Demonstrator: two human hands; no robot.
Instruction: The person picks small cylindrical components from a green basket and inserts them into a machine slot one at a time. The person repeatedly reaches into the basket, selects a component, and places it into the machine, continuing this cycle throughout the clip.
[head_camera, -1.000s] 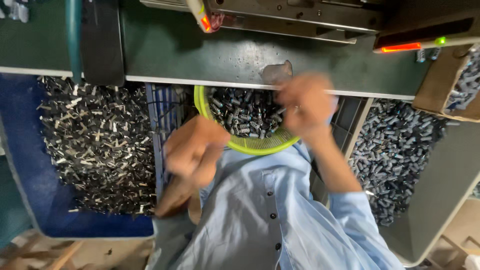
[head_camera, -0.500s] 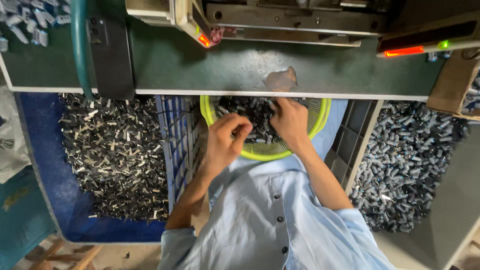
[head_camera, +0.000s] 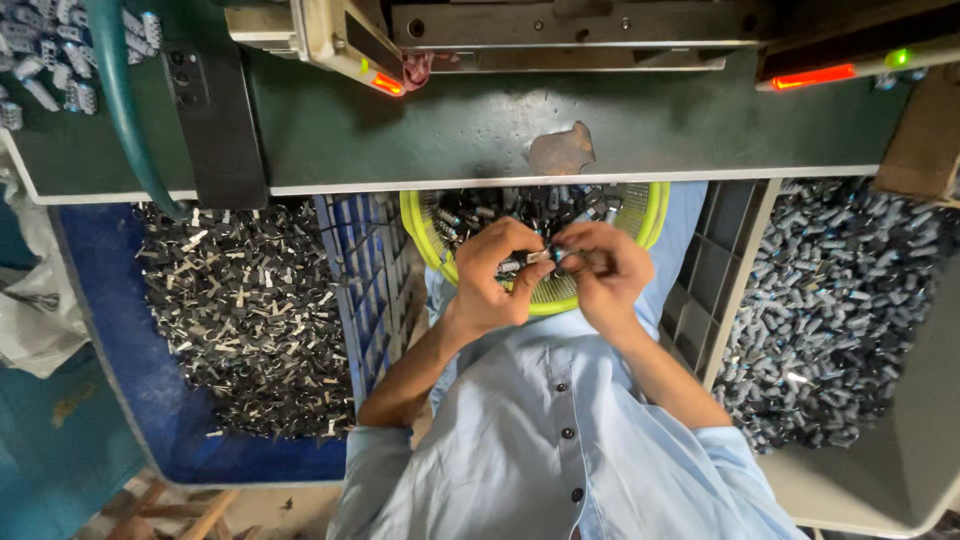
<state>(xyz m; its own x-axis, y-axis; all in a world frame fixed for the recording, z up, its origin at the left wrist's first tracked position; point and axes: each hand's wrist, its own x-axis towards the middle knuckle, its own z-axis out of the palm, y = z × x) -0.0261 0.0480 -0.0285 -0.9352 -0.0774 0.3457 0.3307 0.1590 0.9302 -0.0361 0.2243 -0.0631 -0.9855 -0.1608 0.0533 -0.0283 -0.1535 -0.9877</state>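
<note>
The left hand (head_camera: 497, 272) and right hand (head_camera: 604, 272) are meeting over a yellow basket (head_camera: 425, 232) of small dark parts, pinching a small part (head_camera: 545, 257) between their fingertips. A blue crate (head_camera: 120, 345) of metal pieces is sitting to the left, a grey bin (head_camera: 735, 250) of dark parts to the right, and a green workbench (head_camera: 470, 125) lies beyond.

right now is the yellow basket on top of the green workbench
No, the yellow basket sits in the person's lap below the green workbench edge.
</note>
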